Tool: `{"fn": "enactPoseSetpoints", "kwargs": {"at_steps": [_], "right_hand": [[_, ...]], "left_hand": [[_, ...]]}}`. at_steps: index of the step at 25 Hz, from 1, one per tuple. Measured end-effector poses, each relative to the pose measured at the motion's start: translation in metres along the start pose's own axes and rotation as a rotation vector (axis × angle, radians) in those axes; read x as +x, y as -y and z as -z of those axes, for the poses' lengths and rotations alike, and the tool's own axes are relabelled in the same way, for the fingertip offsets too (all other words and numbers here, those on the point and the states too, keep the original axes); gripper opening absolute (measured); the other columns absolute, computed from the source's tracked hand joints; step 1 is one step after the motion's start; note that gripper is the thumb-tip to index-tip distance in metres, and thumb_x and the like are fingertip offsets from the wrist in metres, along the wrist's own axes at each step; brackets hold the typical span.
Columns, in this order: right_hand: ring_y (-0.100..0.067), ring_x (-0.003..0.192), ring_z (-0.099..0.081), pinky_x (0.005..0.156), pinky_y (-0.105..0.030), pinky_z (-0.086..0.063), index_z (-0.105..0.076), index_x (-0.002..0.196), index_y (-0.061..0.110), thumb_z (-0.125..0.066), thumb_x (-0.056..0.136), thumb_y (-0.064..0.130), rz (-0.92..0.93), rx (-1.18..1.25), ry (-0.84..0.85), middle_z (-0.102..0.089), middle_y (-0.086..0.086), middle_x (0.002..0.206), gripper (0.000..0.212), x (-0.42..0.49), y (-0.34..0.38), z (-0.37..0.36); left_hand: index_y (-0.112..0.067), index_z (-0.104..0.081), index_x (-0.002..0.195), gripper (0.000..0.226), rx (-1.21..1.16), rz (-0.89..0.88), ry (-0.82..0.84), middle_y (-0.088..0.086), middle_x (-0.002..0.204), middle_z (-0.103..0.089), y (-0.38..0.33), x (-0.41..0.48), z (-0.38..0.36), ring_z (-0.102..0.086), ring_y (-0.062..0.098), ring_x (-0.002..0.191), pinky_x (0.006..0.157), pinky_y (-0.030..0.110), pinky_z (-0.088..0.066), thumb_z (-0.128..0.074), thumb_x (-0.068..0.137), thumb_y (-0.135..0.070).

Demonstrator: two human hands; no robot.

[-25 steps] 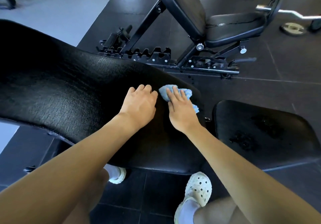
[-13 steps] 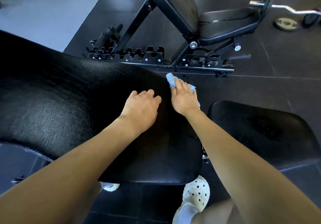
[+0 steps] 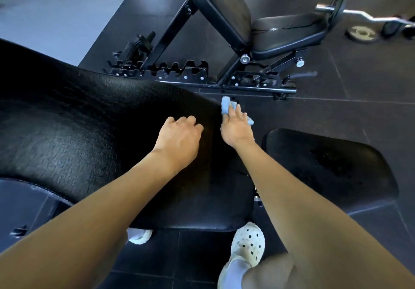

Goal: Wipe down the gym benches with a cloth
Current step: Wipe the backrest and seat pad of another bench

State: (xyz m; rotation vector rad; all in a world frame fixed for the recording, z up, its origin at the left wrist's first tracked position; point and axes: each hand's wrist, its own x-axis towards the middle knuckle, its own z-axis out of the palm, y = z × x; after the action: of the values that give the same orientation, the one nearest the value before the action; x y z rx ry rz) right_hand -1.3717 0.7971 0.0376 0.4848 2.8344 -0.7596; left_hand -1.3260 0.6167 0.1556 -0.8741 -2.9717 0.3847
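Head view, from the left: the long back pad (image 3: 78, 131) of the near bench fills that side, its black cover cracked and glossy. The left hand (image 3: 177, 140) rests near the pad's right end, fingers loosely bent, tips on the cover, holding nothing. We judge it a brace. If the cover is damp, this hand can slide and throw our weight forward.

Just to its right, the blue cloth (image 3: 225, 105) sits bunched at the pad's far edge, partly past it. The right hand (image 3: 237, 128) presses it there with fingers straight and close together, not wrapped round it. With no grip, a stroke that runs off the edge can drop the cloth onto the floor (image 3: 336, 113), where it would pick up grit. A bunched cloth also covers only a narrow strip, so we may leave unwiped bands.

Farther right, across a gap, the seat pad (image 3: 325, 167) shows dull patches. Fingers crossing that gap can catch on the hardware between the pads.
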Motion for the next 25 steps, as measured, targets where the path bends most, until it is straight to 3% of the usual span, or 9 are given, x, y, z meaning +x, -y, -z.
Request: {"fn": "enactPoseSetpoints", "kwargs": {"at_steps": [5, 8, 11, 14, 17, 22, 25], "right_hand": [[-0.036, 0.156, 0.001, 0.124, -0.056, -0.015, -0.020, 0.161, 0.016, -0.012, 0.104, 0.043, 0.055, 0.065, 0.002, 0.000, -0.007, 0.171, 0.063, -0.094, 0.007, -0.010], [-0.033, 0.156, 0.004, 0.126, -0.050, -0.012, -0.005, 0.163, 0.022, -0.022, 0.110, 0.034, 0.232, 0.025, 0.051, 0.006, -0.003, 0.171, 0.057, -0.157, 0.027, -0.013], [-0.028, 0.157, -0.001, 0.125, -0.050, -0.016, -0.008, 0.163, 0.022, -0.025, 0.111, 0.032, 0.378, 0.000, 0.052, 0.001, -0.003, 0.171, 0.056, -0.166, 0.020, -0.013], [-0.036, 0.156, -0.004, 0.122, -0.058, -0.019, -0.019, 0.161, 0.013, -0.030, 0.109, 0.028, 0.089, 0.086, 0.082, 0.000, -0.010, 0.170, 0.055, -0.130, 0.008, 0.000], [-0.040, 0.155, 0.005, 0.122, -0.057, -0.014, -0.002, 0.163, 0.022, -0.024, 0.110, 0.031, -0.130, 0.218, 0.100, 0.011, -0.006, 0.170, 0.058, -0.140, 0.039, 0.004], [-0.034, 0.156, 0.006, 0.124, -0.055, -0.010, -0.003, 0.163, 0.026, -0.024, 0.110, 0.034, 0.290, 0.040, 0.085, 0.007, -0.003, 0.171, 0.057, -0.224, 0.086, -0.026], [-0.028, 0.156, 0.000, 0.126, -0.049, -0.009, -0.019, 0.162, 0.018, -0.028, 0.110, 0.027, 0.440, 0.005, 0.064, -0.003, -0.006, 0.171, 0.054, -0.248, 0.072, -0.022]], "left_hand": [[-0.024, -0.061, 0.128, 0.033, 0.028, 0.005, 0.005, 0.001, 0.123, -0.055, -0.006, -0.024, 0.011, -0.055, 0.021, 0.116, 0.096, 0.039, -0.042, -0.052, 0.096, -0.029], [-0.024, -0.060, 0.129, 0.035, -0.001, -0.028, 0.026, -0.002, 0.124, -0.057, -0.002, -0.044, 0.014, -0.054, 0.019, 0.116, 0.099, 0.038, -0.042, -0.049, 0.096, -0.028], [-0.024, -0.062, 0.124, 0.031, -0.030, -0.043, 0.011, -0.004, 0.121, -0.058, 0.006, -0.072, 0.017, -0.054, 0.018, 0.114, 0.100, 0.038, -0.041, -0.047, 0.097, -0.029], [-0.024, -0.063, 0.120, 0.029, -0.071, -0.062, -0.012, -0.003, 0.121, -0.058, 0.017, -0.105, 0.025, -0.054, 0.019, 0.113, 0.099, 0.039, -0.042, -0.045, 0.099, -0.030], [-0.024, -0.065, 0.117, 0.029, -0.073, -0.048, -0.047, -0.004, 0.119, -0.059, 0.033, -0.131, 0.029, -0.055, 0.019, 0.110, 0.096, 0.039, -0.043, -0.044, 0.098, -0.029], [-0.023, -0.064, 0.120, 0.032, -0.079, 0.073, -0.071, -0.004, 0.117, -0.061, 0.041, -0.158, 0.027, -0.056, 0.020, 0.110, 0.093, 0.035, -0.042, -0.045, 0.095, -0.026], [-0.023, -0.065, 0.122, 0.034, -0.089, 0.062, -0.063, -0.003, 0.116, -0.062, 0.036, -0.174, 0.026, -0.056, 0.020, 0.111, 0.093, 0.035, -0.041, -0.045, 0.095, -0.026]]}}
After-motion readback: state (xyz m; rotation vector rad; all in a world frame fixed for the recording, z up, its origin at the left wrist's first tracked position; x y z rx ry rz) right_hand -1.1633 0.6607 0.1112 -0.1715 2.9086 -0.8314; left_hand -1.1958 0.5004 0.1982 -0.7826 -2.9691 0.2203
